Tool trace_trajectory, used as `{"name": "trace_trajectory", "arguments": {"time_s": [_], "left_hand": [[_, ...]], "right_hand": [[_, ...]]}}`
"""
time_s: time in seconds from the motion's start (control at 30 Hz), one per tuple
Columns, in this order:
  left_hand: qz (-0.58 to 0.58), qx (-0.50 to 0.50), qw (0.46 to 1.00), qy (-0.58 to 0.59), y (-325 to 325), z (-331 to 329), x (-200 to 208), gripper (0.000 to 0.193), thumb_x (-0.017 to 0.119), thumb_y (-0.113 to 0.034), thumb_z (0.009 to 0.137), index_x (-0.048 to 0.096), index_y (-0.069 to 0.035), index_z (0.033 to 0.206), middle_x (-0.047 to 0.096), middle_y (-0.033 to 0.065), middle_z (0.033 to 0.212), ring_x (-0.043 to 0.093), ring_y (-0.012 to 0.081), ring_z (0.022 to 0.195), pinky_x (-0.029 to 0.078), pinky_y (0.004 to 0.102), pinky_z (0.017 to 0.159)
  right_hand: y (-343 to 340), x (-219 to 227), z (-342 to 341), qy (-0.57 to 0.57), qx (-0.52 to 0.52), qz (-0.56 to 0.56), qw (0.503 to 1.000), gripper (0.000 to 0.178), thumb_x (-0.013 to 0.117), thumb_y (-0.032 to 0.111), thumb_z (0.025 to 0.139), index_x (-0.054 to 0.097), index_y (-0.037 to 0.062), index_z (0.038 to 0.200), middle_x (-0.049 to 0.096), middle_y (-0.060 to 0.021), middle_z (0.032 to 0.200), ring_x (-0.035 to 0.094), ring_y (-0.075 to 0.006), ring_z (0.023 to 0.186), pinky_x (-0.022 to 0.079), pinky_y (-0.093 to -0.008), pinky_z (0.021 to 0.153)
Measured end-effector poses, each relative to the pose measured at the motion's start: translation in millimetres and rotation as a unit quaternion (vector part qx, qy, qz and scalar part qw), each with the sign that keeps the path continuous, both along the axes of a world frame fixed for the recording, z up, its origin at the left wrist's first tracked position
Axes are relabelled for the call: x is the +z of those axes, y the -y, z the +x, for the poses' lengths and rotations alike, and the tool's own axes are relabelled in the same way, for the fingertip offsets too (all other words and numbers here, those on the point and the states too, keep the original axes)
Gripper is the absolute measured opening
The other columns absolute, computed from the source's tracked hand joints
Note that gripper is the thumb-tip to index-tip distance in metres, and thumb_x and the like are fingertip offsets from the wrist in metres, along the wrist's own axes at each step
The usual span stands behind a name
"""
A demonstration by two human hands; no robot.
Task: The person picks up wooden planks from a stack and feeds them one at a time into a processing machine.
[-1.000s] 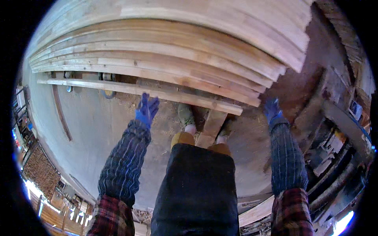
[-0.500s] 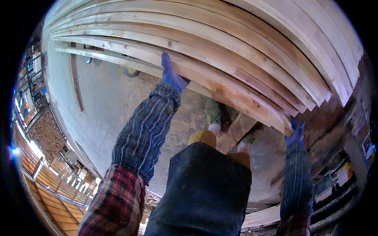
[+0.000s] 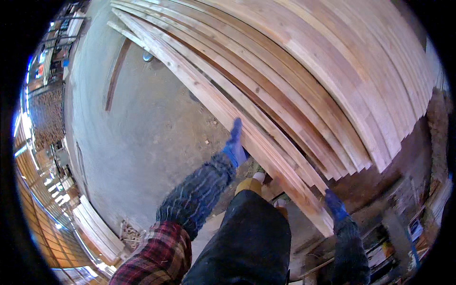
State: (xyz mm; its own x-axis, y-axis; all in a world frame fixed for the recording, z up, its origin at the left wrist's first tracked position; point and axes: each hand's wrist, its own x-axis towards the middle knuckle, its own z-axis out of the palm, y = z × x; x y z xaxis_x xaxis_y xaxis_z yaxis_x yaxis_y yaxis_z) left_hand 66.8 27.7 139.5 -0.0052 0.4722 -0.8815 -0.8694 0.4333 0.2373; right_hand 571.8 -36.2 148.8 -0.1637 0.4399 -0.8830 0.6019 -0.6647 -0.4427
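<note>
Your left hand (image 3: 233,148) grips front board (image 3: 209,96) partway along, thumb on top, fingers hidden underneath. Right hand (image 3: 336,205) at near-right board ends; closed or not, cannot tell. Board lies ahead of you, long axis slanting far left to near right, alongside stacked boards (image 3: 308,45), above grey floor (image 3: 137,128).

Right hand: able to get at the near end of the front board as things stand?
Likely yes. The right hand is right beside that end of the front board, with nothing visible between them; the left hand is farther along the board, clear of it.
</note>
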Motion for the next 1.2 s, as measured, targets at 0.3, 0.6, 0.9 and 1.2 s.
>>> {"name": "trace_trajectory", "arguments": {"time_s": [0.3,0.6,0.9,1.2], "left_hand": [[0.129,-0.178,0.973,0.074,124.1,121.4,161.7,0.039,0.059,-0.024,0.098,0.057,-0.004,0.131,0.061,0.0138,0.131,0.056,0.0312,0.123,0.042,0.0441,0.109],[0.285,-0.574,0.765,-0.064,158.5,93.2,247.8,0.051,0.059,-0.045,0.096,0.062,-0.008,0.13,0.063,0.0157,0.131,0.06,0.032,0.119,0.046,0.0414,0.104],[0.296,-0.771,0.179,-0.534,-14.0,-123.9,261.7,0.099,0.075,-0.053,0.067,0.035,-0.024,0.153,0.042,0.0103,0.154,0.042,0.0329,0.14,0.026,0.0558,0.118],[0.353,-0.846,0.013,-0.399,-44.9,-135.6,222.2,0.071,0.08,-0.031,0.057,0.061,-0.017,0.124,0.067,0.0126,0.118,0.063,0.0322,0.11,0.047,0.0469,0.099]], "right_hand": [[-141.0,134.6,-397.7,-0.279,0.229,-0.023,0.932,0.119,0.081,0.056,0.073,0.015,0.0043,0.158,0.02,-0.0205,0.162,0.023,-0.0303,0.149,0.02,-0.0367,0.121],[-34.2,192.8,-283.5,-0.297,0.117,-0.031,0.947,0.12,0.093,0.036,0.063,0.024,0.005,0.156,0.034,-0.0139,0.155,0.042,-0.0275,0.136,0.041,-0.0393,0.11],[72.7,321.6,-48.8,-0.083,0.287,0.07,0.952,0.111,0.088,0.048,0.063,0.033,0.0072,0.151,0.042,-0.0194,0.148,0.042,-0.0353,0.134,0.037,-0.0453,0.111],[81.7,471.2,-49.0,0.002,0.275,0.147,0.95,0.083,0.078,0.049,0.076,0.048,0.0108,0.144,0.06,-0.0221,0.131,0.06,-0.0379,0.117,0.047,-0.0448,0.102]]}}
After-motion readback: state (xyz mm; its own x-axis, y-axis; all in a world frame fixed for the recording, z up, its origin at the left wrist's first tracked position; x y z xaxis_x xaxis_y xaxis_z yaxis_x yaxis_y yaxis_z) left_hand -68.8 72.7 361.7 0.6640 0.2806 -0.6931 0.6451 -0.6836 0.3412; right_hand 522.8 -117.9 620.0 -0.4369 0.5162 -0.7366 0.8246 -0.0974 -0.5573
